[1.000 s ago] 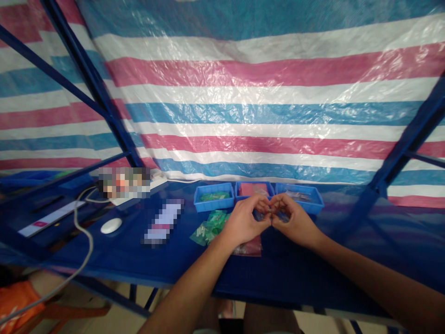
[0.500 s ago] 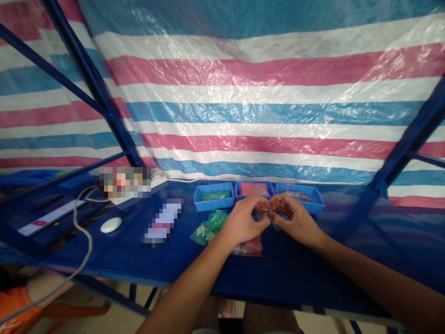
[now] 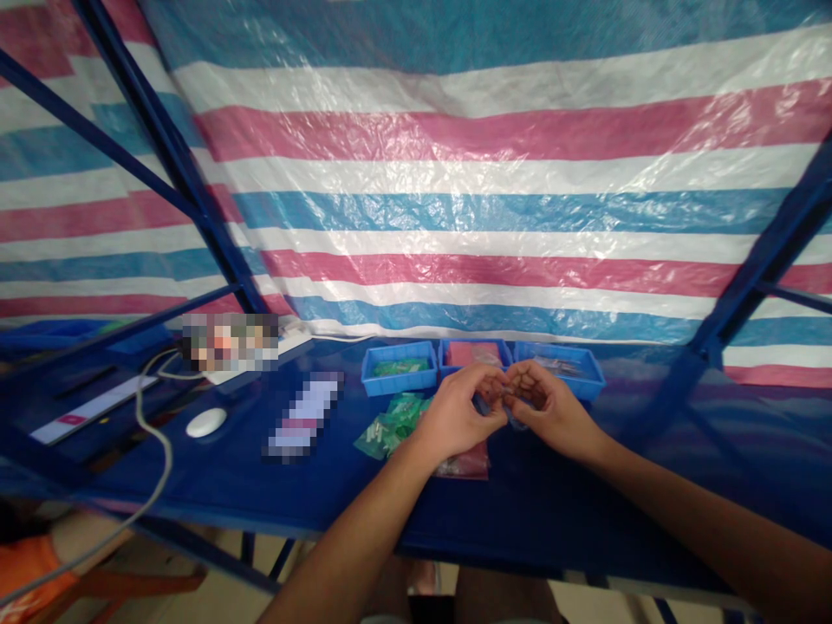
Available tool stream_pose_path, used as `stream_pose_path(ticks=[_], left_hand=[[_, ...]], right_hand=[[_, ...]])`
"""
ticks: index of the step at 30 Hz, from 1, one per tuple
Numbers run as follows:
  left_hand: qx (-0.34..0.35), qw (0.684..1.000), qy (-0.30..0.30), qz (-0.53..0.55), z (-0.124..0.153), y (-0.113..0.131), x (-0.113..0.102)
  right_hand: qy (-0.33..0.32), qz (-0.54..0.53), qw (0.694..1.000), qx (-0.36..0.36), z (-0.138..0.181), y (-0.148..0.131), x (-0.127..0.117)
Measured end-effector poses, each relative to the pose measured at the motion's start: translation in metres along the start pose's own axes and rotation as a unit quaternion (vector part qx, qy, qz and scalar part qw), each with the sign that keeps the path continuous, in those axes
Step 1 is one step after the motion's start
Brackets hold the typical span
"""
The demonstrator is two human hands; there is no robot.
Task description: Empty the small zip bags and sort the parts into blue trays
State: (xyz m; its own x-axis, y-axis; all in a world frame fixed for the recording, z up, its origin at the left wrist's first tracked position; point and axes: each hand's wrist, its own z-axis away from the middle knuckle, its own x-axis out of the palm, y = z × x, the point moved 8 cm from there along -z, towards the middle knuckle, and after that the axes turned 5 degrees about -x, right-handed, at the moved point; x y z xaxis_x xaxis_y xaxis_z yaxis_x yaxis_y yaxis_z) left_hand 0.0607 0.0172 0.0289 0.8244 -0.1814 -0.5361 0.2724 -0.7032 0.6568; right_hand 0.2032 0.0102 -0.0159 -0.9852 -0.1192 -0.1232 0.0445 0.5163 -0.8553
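Over the blue table (image 3: pixel 559 511), my left hand (image 3: pixel 455 412) and my right hand (image 3: pixel 562 416) meet with thumbs and fingertips pinched together. Between them is something small, too tiny and blurred to name. A bit of clear plastic shows beneath the fingers. Under and beside my left forearm lie green plastic bags (image 3: pixel 390 426) with small pale pieces in them, and a reddish plastic bag (image 3: pixel 473 464), partly covered. Just beyond my hands stand three blue bins: a left bin (image 3: pixel 399 384) of green bags, a middle bin (image 3: pixel 445 367) of red bags, and a right bin (image 3: pixel 590 388) of clear bags.
To the left are a white mouse-like object (image 3: pixel 206 422), a pixelated, phone-shaped item (image 3: pixel 305 416) and a grey cable (image 3: pixel 167 459) running off the table. Blue metal posts (image 3: pixel 188 199) frame a striped tarp (image 3: pixel 487 208). Another person's orange garment (image 3: pixel 29 568) shows at lower left.
My fingertips have shifted very slightly around the small thing between them. The bags and bins stay where they were; the view has moved a touch.
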Motion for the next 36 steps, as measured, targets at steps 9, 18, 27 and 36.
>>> stream_pose_path(ticks=[9,18,27,36], left_hand=[[-0.006,1.0,0.015,-0.006,0.001,-0.001,-0.003],[-0.019,1.0,0.007,0.001,0.0,0.0,-0.004],[0.004,0.998,0.042,-0.047,0.001,0.0,-0.011],[-0.044,0.999,0.007,0.02,-0.001,-0.007,-0.006]], right_hand=[[0.006,0.024,1.0,0.008,0.001,0.002,-0.003],[0.002,0.033,0.999,0.009,0.0,0.008,-0.006],[0.064,0.128,0.989,-0.045,-0.004,-0.004,-0.023],[0.04,0.24,0.961,-0.132,-0.005,-0.028,-0.021]])
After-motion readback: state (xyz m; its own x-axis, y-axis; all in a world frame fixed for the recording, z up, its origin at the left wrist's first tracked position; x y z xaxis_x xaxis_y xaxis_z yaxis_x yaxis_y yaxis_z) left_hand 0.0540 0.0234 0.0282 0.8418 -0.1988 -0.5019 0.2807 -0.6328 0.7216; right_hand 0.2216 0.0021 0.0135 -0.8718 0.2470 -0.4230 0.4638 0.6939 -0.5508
